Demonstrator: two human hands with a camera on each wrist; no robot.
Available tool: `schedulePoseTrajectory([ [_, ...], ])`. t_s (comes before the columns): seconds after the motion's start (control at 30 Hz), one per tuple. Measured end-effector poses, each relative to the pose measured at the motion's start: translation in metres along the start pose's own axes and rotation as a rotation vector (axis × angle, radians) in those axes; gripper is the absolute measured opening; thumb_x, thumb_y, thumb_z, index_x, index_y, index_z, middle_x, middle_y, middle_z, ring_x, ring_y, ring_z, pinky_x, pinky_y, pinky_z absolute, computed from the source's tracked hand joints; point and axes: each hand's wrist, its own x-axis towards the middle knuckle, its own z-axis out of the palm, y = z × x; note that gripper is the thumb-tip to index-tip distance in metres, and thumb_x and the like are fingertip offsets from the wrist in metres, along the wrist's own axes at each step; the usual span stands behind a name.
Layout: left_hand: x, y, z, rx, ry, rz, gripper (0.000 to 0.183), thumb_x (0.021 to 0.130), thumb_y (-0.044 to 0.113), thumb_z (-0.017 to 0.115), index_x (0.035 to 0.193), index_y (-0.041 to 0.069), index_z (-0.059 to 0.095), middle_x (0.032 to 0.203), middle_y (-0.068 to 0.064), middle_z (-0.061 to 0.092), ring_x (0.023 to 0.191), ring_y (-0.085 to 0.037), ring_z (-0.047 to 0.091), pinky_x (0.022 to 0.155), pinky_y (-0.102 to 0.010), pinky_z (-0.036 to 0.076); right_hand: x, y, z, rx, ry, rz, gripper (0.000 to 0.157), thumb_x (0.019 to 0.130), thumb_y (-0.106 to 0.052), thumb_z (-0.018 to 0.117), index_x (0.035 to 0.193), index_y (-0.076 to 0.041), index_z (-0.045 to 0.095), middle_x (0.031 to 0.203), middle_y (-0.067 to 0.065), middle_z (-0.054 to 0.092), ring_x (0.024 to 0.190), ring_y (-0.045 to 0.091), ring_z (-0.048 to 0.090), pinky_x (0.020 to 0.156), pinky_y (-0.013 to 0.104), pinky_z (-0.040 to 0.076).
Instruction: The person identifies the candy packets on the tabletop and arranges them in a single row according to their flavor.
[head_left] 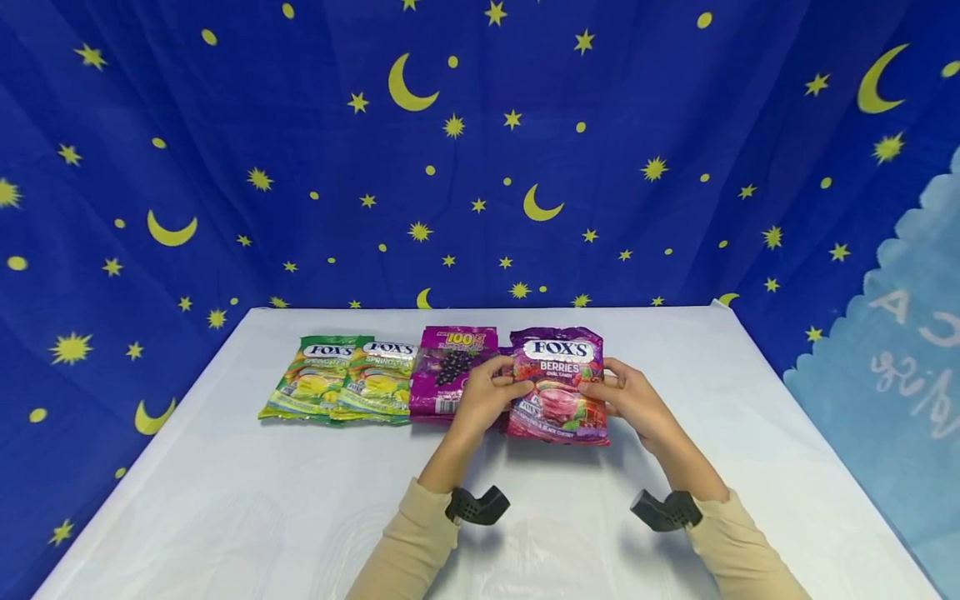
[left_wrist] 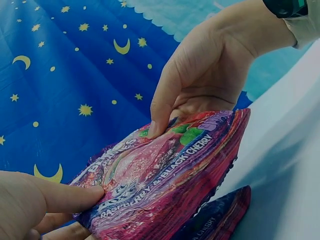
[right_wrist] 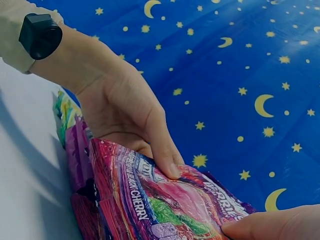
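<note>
A purple-red FOX'S Berries candy bag [head_left: 558,404] is held between both hands, its printed front facing up. My left hand [head_left: 482,396] pinches its left side, thumb on the front and fingers behind. On the right side my right hand [head_left: 633,400] grips it the same way, its thumb pressing the front. The left wrist view shows the bag tilted and raised above a second berries bag [left_wrist: 222,215], which is mostly hidden beneath. Left of the hands lies a purple candy bag [head_left: 435,400] marked 100 with dark berries pictured on it.
Two green-and-yellow FOX'S bags, one on the left [head_left: 311,383] and one beside it [head_left: 377,387], lie next to the purple bag in a row. All are on a white table [head_left: 225,500]. A blue star-and-moon cloth [head_left: 480,167] hangs behind, and a light blue panel [head_left: 885,358] at right.
</note>
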Motion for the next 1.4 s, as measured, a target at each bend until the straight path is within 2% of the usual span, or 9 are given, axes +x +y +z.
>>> schedulePoseTrajectory([
  [0.27,-0.002,0.0032,-0.001,-0.009,-0.007,0.003,0.048,0.082,0.005,0.076,0.126,-0.002,0.057,0.099,-0.021,0.07,0.073,-0.019,0.068,0.065,-0.031,0.057,-0.0021,-0.001,0.0005,0.031,0.001,-0.017,0.063,0.091,-0.016,0.067,0.143,0.003,0.036,0.109,0.014,0.068,0.086,0.014,0.067,0.074,0.029,0.055],
  [0.73,-0.003,0.0042,0.0013,0.027,0.019,0.013,0.052,0.081,0.007,0.077,0.128,-0.002,0.057,0.105,-0.024,0.068,0.084,-0.028,0.07,0.068,-0.034,0.058,-0.0004,-0.0011,0.0003,-0.002,0.025,-0.003,0.062,0.091,-0.019,0.067,0.141,0.003,0.038,0.109,0.014,0.068,0.086,0.014,0.066,0.074,0.03,0.054],
  [1.1,-0.0039,0.0057,0.0038,0.085,0.026,0.041,0.053,0.081,0.008,0.078,0.129,0.0,0.057,0.106,-0.025,0.067,0.086,-0.029,0.07,0.066,-0.033,0.058,0.0005,-0.0007,-0.001,0.007,0.021,0.001,0.059,0.09,-0.014,0.065,0.14,0.005,0.039,0.111,0.016,0.067,0.084,0.013,0.066,0.073,0.029,0.055],
  [1.4,-0.0069,0.0068,0.0068,0.138,0.02,0.072,0.05,0.082,0.008,0.077,0.127,-0.002,0.058,0.1,-0.023,0.069,0.085,-0.028,0.07,0.069,-0.034,0.058,0.0023,0.001,-0.0013,-0.029,0.031,0.025,0.061,0.09,-0.016,0.066,0.14,0.006,0.038,0.116,0.02,0.064,0.086,0.015,0.065,0.072,0.029,0.054],
])
